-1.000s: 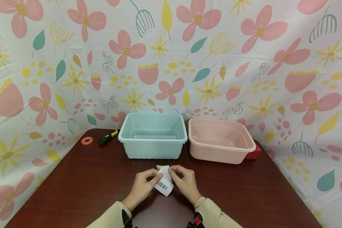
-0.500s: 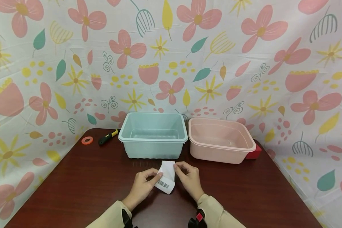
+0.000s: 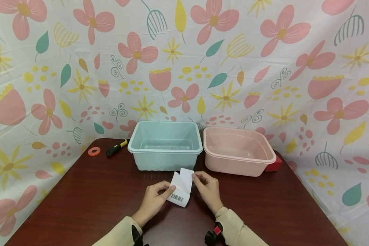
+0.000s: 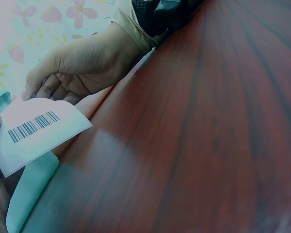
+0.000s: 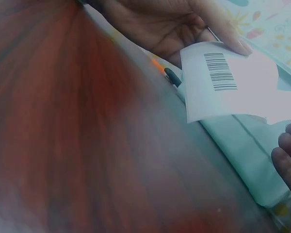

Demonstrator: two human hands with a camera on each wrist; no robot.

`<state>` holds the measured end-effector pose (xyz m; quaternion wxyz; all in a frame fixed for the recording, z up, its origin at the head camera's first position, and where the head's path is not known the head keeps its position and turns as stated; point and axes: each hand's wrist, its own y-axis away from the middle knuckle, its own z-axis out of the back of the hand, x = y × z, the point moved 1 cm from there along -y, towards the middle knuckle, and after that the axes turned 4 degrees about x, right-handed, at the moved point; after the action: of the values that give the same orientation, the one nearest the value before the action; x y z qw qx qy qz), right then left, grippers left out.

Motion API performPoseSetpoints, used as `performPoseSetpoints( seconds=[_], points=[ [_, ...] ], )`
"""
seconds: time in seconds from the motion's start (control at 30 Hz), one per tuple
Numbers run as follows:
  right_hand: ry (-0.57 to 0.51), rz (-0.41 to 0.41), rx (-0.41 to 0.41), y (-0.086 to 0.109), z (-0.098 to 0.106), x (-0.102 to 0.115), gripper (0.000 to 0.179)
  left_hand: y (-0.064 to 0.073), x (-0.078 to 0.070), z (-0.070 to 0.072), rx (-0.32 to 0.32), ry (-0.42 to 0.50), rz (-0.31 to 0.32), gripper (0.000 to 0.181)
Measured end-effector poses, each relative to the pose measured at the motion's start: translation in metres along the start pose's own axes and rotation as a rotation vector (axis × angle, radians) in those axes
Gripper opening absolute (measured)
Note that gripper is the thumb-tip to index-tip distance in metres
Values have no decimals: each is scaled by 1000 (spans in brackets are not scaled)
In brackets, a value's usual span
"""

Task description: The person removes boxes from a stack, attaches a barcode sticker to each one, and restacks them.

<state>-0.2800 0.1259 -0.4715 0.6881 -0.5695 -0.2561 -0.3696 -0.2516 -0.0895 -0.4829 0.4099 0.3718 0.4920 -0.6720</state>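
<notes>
Between the two hands, in the head view, is a white barcode label (image 3: 179, 197), its upper part split into two flaps. My left hand (image 3: 153, 203) pinches the label's left side, thumb on top. At the upper right flap, my right hand (image 3: 209, 191) pinches the edge between thumb and forefinger. The printed bars on the label (image 4: 34, 126) show plainly in the left wrist view, on a slightly bowed surface. From the right wrist, the label (image 5: 208, 104) is seen with the left hand (image 5: 160, 29) behind it.
A light blue bin (image 3: 164, 160) and a pink bin (image 3: 233, 165) stand behind the hands. A red object (image 3: 274, 165) is partly hidden by the pink bin. An orange ring-shaped roll (image 3: 94, 151) and a green-and-yellow tool (image 3: 115, 148) lie at the table's (image 3: 89, 201) back left.
My right hand has moved up and to the right, drawing the held flap with it. The label has opened into two diverging flaps. My left hand has stayed nearly still.
</notes>
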Motion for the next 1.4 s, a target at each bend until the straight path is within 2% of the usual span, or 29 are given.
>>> performPoseSetpoints(
  seconds=[0.13,0.23,0.4,0.63,0.9,1.03,1.27,1.4],
  points=[
    [-1,7,-17,0,1,-21,6,3,-20,-1,-23,-1,26,6],
    [2,-5,-27,-1,2,-27,5,5,-32,-1,-33,-1,29,7],
    [0,-20,-27,-2,4,-23,5,6,-31,0,-35,1,34,7],
    [-21,-5,-27,-3,6,7,6,6,-30,-1,-40,1,37,7],
    [-10,-27,-73,-4,8,7,5,6,-31,-2,-54,-13,11,6],
    [8,-59,-107,-5,12,4,5,6,-29,-1,-46,-7,12,7],
    [-23,-139,-164,-10,20,-1,10,1,-3,-2,-37,-18,35,7],
    [-34,-167,-189,-11,23,-4,11,1,3,-1,5,-4,6,7]
  ],
)
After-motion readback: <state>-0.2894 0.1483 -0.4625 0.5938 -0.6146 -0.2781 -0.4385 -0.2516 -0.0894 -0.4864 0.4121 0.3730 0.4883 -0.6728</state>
